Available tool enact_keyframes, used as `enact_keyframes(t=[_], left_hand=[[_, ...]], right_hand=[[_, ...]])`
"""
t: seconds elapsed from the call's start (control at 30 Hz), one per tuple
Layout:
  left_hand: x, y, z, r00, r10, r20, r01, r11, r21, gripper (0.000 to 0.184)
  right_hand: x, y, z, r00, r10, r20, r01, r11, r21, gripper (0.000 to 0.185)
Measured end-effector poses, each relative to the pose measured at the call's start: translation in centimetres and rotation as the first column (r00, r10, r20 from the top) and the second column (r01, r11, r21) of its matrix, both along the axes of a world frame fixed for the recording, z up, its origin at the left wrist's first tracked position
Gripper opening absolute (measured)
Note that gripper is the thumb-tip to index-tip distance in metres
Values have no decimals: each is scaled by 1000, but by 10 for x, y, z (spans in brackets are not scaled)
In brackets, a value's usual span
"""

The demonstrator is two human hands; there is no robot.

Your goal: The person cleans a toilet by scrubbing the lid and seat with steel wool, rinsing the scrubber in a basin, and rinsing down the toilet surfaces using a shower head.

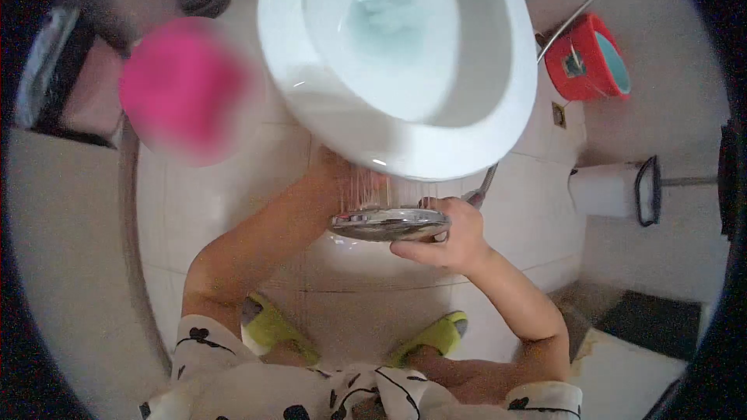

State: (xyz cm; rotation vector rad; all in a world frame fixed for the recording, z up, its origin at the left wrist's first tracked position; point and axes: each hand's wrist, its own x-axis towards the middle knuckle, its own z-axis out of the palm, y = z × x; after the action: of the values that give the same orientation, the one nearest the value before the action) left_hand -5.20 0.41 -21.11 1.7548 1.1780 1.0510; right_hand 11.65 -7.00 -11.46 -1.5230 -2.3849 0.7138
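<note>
A chrome shower head [389, 224] is in my right hand [459, 237], whose fingers wrap round its right end. Thin streams of water leave its face toward the front of the white toilet [475, 140]. My left hand [336, 167] reaches up to the toilet's lower front edge, behind the water. Its fingers are mostly hidden by the rim and the spray, and whatever it may hold cannot be made out. Inside the bowl there is bluish water [385, 15]. A hose [488, 180] runs up from the shower head's handle beside the toilet.
A pink round object [183, 89], partly blurred, lies left of the toilet. On the right are a red bucket [583, 62], a white bin [611, 190] and a floor drain [559, 114]. Green slippers [440, 336] are on my feet on the tiled floor [373, 272].
</note>
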Motion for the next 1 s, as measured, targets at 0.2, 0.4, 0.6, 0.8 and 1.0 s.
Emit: enact_keyframes(t=[0.2,0.4,0.6,0.8,1.0], left_hand=[[-34,-32,114,573,506,645,413,501,-760,46],[-59,-63,166,611,503,611,518,330,-789,46],[-5,-74,207,949,233,213,96,431,-897,46],[69,-63,237,466,-506,-726,345,859,-377,48],[122,-11,233,-313,-15,-950,824,493,-280,39]], right_hand=[[11,-16,-16,940,-72,-334,140,973,184,64],[4,2,-13,918,224,-328,65,729,681,32],[33,7,-50,690,221,-689,293,785,545,36],[33,8,-72,512,65,-857,505,784,361,40],[43,11,-85,553,10,-833,454,835,311,43]])
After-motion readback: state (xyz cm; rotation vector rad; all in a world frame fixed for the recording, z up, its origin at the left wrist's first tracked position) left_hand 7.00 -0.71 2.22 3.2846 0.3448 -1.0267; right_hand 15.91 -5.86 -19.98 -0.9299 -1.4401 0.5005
